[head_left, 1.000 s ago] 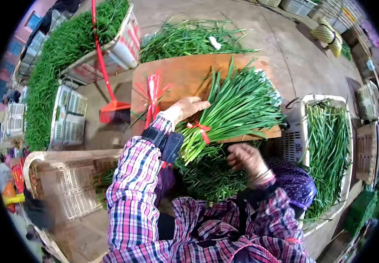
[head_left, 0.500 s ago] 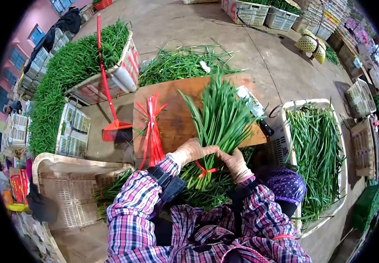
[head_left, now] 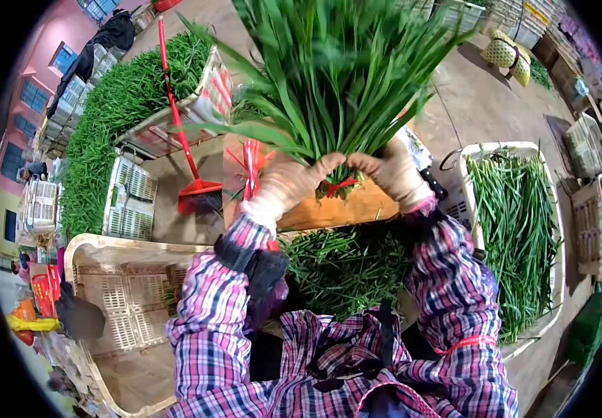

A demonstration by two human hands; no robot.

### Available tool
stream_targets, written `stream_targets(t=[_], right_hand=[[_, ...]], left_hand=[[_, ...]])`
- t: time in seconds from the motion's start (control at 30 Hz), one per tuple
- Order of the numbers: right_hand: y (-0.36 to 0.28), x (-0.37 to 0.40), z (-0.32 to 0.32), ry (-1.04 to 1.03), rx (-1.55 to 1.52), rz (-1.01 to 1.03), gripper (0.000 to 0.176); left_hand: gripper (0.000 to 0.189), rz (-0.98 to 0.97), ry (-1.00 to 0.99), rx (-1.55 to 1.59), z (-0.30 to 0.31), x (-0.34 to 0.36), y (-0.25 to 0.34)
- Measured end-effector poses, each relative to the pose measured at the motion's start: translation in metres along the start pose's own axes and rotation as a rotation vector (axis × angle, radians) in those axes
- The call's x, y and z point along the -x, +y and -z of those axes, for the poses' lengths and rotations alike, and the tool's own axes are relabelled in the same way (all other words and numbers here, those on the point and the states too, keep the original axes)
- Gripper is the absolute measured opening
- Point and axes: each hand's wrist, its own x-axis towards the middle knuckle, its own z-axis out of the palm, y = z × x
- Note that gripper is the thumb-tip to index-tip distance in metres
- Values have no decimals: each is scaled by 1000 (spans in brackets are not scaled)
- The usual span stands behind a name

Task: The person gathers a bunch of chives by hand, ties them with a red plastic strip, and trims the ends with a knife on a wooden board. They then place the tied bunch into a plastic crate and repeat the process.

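Both gloved hands hold up a bunch of long-leaved greens (head_left: 343,90) in front of me, its leaves fanning upward and blurred in places. My left hand (head_left: 288,182) is closed around its left side, my right hand (head_left: 396,173) around its right, with the thumbs almost meeting. A red tie (head_left: 343,185) circles the bunch just below the thumbs. Beneath it lies a wooden board (head_left: 346,209), partly covered by my hands. Red strips (head_left: 251,164) hang over the board's left side. By its right edge, a knife's black handle (head_left: 437,187) shows behind my right wrist.
On the right stands a white crate (head_left: 555,258) of greens. A beige crate (head_left: 78,244) sits to the left, with a red broom (head_left: 196,187) and a heaped crate of greens (head_left: 133,97) beyond. Cut leaves (head_left: 349,268) lie below the board. A yellow bundle (head_left: 506,56) rests farther back.
Both hands have lifted the bunch up and away from me, off the board, and its leaves now fill the upper middle. My arms are stretched farther forward.
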Motion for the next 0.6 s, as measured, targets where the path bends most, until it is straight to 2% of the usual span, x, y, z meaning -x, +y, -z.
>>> stream_targets(t=[0.03,0.1,0.17,0.2,0.23,0.3,0.37,0.43,0.5,0.53,0.57,0.6], right_hand=[[22,2,8,-72,162,-216,48],[88,6,10,16,247,-90,48],[76,3,8,41,237,-139,48],[85,0,13,-2,354,-332,45],[88,-2,12,14,215,-257,44],[78,-7,4,34,116,-30,45],[59,-18,0,-6,297,-4,47],[17,-28,-12,-32,593,46,54],[-1,-34,-23,-90,658,169,54],[1,-34,-29,-85,601,179,56],[0,-35,-33,-82,547,197,58],[3,-36,-32,-127,476,69,59]], left_hand=[[73,-20,-238,-541,-34,-36,-29],[77,-327,310,36,-104,-68,-84],[75,135,-108,98,-49,-41,-30],[72,-98,7,351,-75,-65,-63],[63,-10,112,190,-81,-71,-69],[53,-381,355,580,-83,-72,-73],[44,-331,317,601,-71,-63,-77],[43,-337,265,969,-60,-42,-62],[48,-179,133,1390,-69,-31,-72],[54,-277,118,1452,-65,-14,-56],[55,-41,94,1407,-72,-10,-82],[56,140,67,1409,-83,-4,-108]])
